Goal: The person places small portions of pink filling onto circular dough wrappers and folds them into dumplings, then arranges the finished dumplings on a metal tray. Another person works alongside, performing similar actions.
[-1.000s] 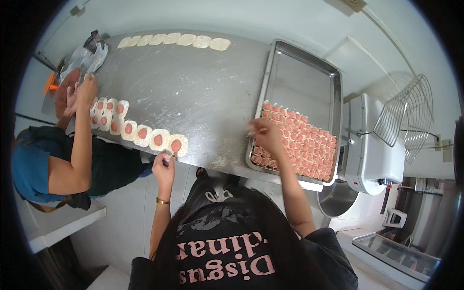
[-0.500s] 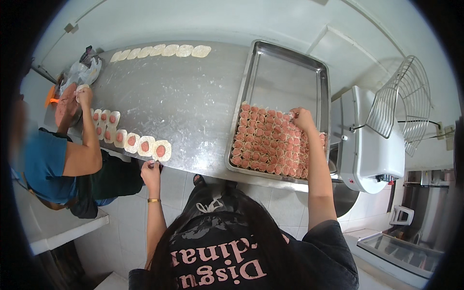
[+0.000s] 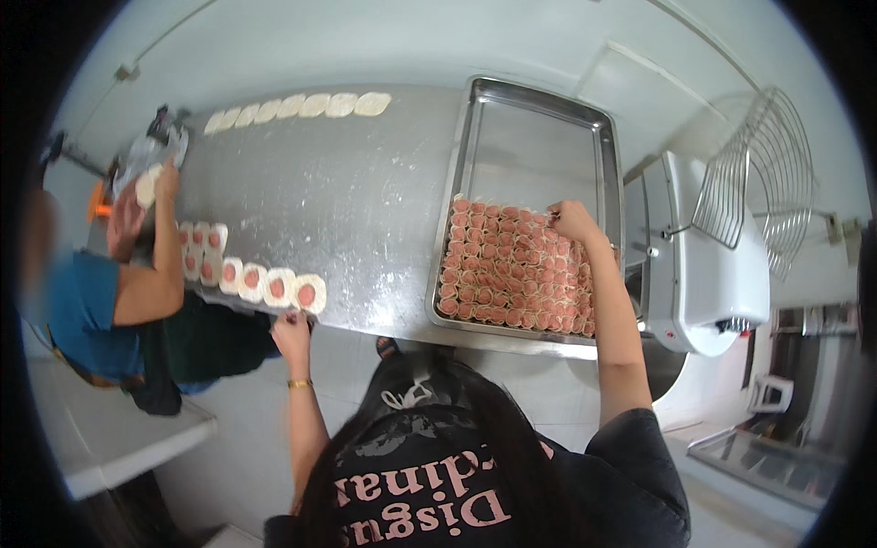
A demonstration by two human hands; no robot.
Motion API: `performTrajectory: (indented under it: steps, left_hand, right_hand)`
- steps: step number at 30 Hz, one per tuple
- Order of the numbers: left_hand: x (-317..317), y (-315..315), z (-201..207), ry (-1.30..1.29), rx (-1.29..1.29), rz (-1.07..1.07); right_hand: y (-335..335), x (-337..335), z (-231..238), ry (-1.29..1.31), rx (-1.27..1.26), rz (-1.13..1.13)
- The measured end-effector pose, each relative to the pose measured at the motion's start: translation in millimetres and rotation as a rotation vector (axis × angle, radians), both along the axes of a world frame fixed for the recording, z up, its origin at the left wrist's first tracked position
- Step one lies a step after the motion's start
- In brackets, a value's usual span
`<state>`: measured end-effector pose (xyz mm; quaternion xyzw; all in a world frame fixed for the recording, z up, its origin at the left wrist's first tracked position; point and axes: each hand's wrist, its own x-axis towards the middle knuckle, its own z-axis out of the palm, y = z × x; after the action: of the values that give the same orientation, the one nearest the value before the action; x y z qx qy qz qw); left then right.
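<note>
My left hand (image 3: 292,334) is at the near edge of the metal table, fingers drawn together just below a pale round wrapper (image 3: 318,286) topped with pink meat filling. What those fingers hold, if anything, is hidden. To the right, my right hand (image 3: 573,221) reaches over a large metal tray (image 3: 468,146), its fingertips pinched on an open-topped meat dumpling at the far edge of the packed rows. Many such dumplings (image 3: 507,265) fill the near part of the tray, pink filling upward. More filled wrappers (image 3: 253,279) run leftward from my left hand.
Plain wrappers (image 3: 312,105) line the table's far edge. A co-worker in a blue shirt (image 3: 78,306) at left holds a wrapper (image 3: 148,185) beside pink filling and a plastic bag (image 3: 146,151). A white machine with a wire guard (image 3: 708,251) stands right of the tray.
The co-worker's wrapper has shifted nearer and turned its flat side to view. My left hand has moved slightly closer to the end wrapper. My right hand stays at the dumpling rows.
</note>
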<state>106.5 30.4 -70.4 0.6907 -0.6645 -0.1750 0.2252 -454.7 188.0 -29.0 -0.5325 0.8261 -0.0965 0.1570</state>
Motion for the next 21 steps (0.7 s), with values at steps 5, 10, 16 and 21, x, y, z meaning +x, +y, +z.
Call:
performTrajectory:
  steps: [5,10,16,21]
  left_hand:
    - [15,-5,-17,0.611,0.19,0.038]
    - [17,-6,-21,0.983,0.278,0.068]
    - [15,-10,-13,1.05,0.373,0.118]
    - [25,-20,-13,1.021,0.45,0.045]
  right_hand:
    - [2,-9,0,-0.156,0.011,-0.089]
    - [-2,-15,-7,-0.207,-0.026,-0.157]
    - [-8,-10,-14,-0.119,-0.001,-0.111]
    - [-7,-13,-11,-0.237,-0.053,-0.22]
